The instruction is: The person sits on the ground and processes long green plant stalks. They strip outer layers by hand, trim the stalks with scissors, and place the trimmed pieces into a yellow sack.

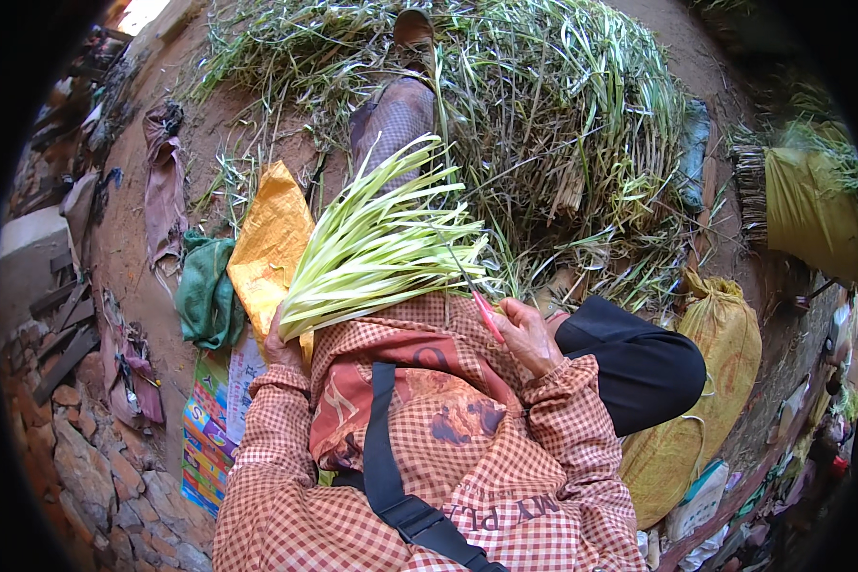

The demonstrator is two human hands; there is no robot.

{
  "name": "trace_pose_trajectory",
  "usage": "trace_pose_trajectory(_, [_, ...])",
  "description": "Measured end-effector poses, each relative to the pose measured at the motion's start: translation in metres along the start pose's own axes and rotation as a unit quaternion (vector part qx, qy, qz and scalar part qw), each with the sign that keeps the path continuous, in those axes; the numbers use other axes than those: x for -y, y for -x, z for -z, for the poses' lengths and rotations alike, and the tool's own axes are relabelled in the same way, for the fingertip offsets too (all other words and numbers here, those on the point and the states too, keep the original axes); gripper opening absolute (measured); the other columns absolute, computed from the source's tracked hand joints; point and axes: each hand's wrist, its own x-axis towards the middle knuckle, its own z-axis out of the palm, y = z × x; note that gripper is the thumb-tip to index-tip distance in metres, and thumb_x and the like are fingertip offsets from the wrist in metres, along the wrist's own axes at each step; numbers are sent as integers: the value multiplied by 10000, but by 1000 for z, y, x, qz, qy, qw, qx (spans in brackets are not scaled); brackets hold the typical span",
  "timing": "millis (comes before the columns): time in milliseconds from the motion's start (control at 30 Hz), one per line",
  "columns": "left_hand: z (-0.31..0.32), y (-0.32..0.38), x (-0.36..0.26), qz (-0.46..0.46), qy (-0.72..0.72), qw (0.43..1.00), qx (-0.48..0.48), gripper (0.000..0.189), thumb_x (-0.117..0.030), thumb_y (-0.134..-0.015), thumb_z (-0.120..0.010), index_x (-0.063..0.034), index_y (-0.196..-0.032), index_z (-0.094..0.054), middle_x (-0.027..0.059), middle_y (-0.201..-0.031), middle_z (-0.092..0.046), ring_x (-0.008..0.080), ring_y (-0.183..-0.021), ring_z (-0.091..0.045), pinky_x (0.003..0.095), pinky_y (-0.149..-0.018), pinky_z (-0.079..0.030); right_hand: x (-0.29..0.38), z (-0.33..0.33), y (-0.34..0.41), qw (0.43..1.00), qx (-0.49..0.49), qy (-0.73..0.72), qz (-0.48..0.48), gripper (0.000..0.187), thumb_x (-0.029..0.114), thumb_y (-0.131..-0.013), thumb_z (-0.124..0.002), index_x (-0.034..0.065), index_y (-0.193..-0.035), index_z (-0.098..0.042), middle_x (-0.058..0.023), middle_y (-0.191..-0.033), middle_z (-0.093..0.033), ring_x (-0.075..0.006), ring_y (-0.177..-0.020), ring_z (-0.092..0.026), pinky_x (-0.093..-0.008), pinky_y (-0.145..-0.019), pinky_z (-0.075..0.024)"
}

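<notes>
My left hand (286, 344) grips a bundle of long pale-green leaves (386, 243) at its gathered lower end. The leaves fan out up and to the right, over my lap and leg. In my right hand (530, 336) is a pair of scissors with pinkish-red handles (487, 319). Their thin blades point up and left against the right-hand tips of the leaves; how far the blades are apart is hard to tell. Just left of the bundle lies an orange woven sack (272, 247).
A large heap of cut grass and stalks (529, 121) lies ahead. A green sack (209, 286) and a colourful printed sheet (206, 429) are to the left. On the right sit a full yellow woven sack (715, 357) and a yellow-wrapped bundle (808, 204). Broken stones (86, 457) lie lower left.
</notes>
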Motion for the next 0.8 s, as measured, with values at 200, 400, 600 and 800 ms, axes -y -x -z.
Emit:
trace_pose_trajectory(200, [-7,-2,-13,57,44,997,-15,340,-161,-919,-452,-8,-1211,-535,98,-1159,-573,188,-1050,-541,309,-928,-410,-2,-7,-2,999,35,-12,2,288,281,-900,-532,-6,-902,-554,36,-743,-492,-45,-674,-416,-209,-587,-366])
trace_pose_trajectory(400, [0,-1,-5,7,-35,999,0,328,-96,-899,-490,-19,-1214,-538,95,-1155,-579,184,-1033,-554,307,-916,-427,-13,-18,-7,987,6,144,67,272,253,-891,-560,-19,-914,-567,32,-724,-491,-57,-675,-408,-221,-588,-366])
trace_pose_trajectory(600, [-37,-9,-62,55,116,992,-11,376,-54,-890,-490,-23,-1264,-484,107,-1201,-550,192,-1066,-540,315,-939,-423,-14,-16,7,936,-168,-310,-11,165,209,-898,-569,61,-829,-548,43,-600,-476,-39,-448,-411,-186,-396,-325])
trace_pose_trajectory(800, [-184,-48,-206,86,-339,935,58,254,-63,-852,-568,2,-1092,-518,85,-780,-611,103,-529,-558,236,-442,-503,-6,0,14,850,-244,-456,100,270,331,-887,-575,69,-900,-513,16,-624,-490,-85,-474,-449,-214,-430,-378])
